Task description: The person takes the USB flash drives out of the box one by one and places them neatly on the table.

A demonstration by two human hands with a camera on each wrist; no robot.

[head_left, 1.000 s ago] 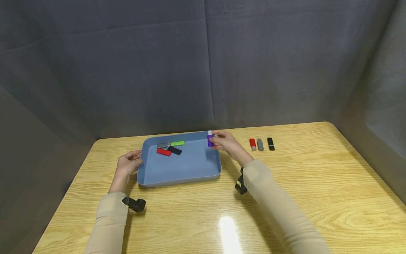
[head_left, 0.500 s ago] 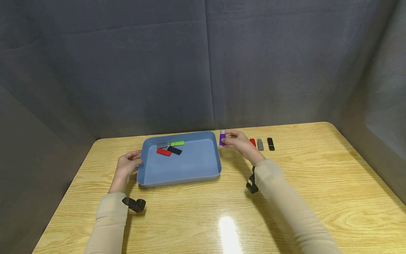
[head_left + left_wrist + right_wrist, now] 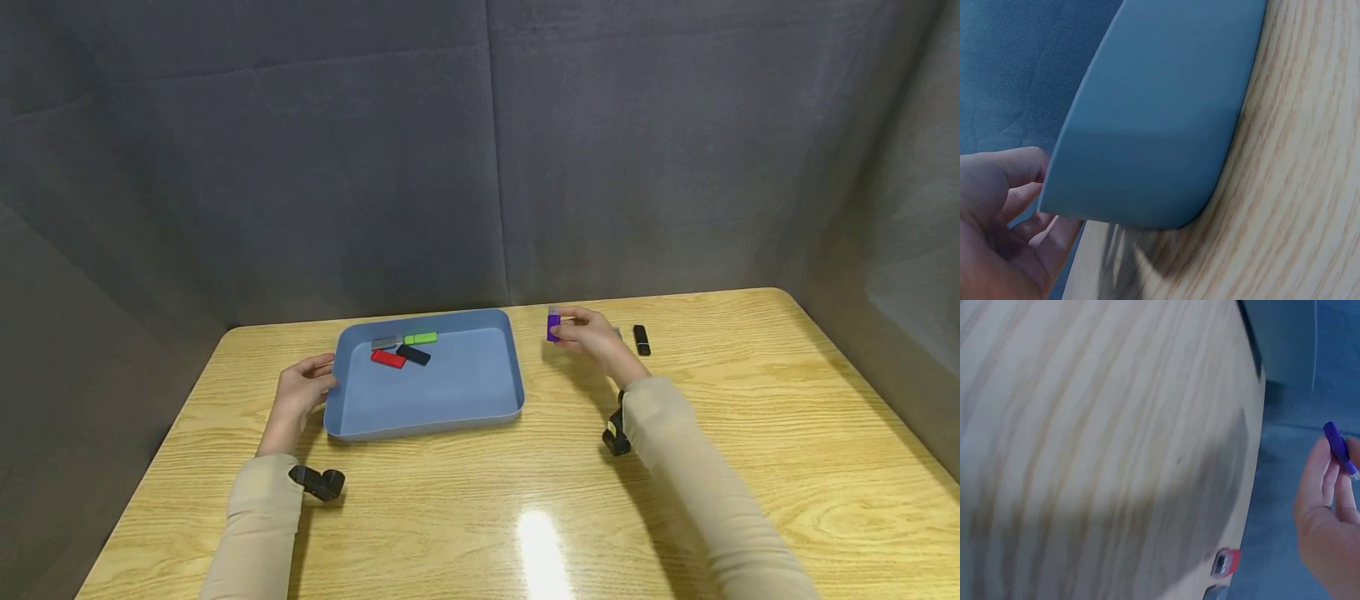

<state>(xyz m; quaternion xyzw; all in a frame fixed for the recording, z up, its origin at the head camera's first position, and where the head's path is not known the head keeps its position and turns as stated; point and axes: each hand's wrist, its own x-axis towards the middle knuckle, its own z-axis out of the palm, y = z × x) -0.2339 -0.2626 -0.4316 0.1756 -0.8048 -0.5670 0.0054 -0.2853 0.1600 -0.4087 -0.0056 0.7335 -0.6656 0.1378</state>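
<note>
My right hand (image 3: 592, 336) pinches a purple USB stick (image 3: 553, 327) between thumb and fingers, its metal plug pointing up and away. In the right wrist view the purple stick is seen edge-on at the fingertips. It is over the table, to the right of a blue-grey tray (image 3: 450, 392). At the tray's left wall rests my left hand (image 3: 300, 387), fingertips and thumb touching it. Inside the tray lie a grey USB stick (image 3: 385, 343), a green one (image 3: 422, 338), a red one (image 3: 387, 359) and a black one (image 3: 413, 356).
A black USB stick (image 3: 641, 340) lies on the wooden table (image 3: 450, 500) right of my right hand. Beside it, mostly hidden by that hand in the head view, are a red stick (image 3: 1233, 561) and a grey stick (image 3: 1216, 593). A dark curtain (image 3: 375, 167) hangs behind the table.
My right hand has carried the purple USB stick rightward, from above the tray's right end to beyond it. It now covers the red and most of the grey stick. My left hand has stayed put.
</note>
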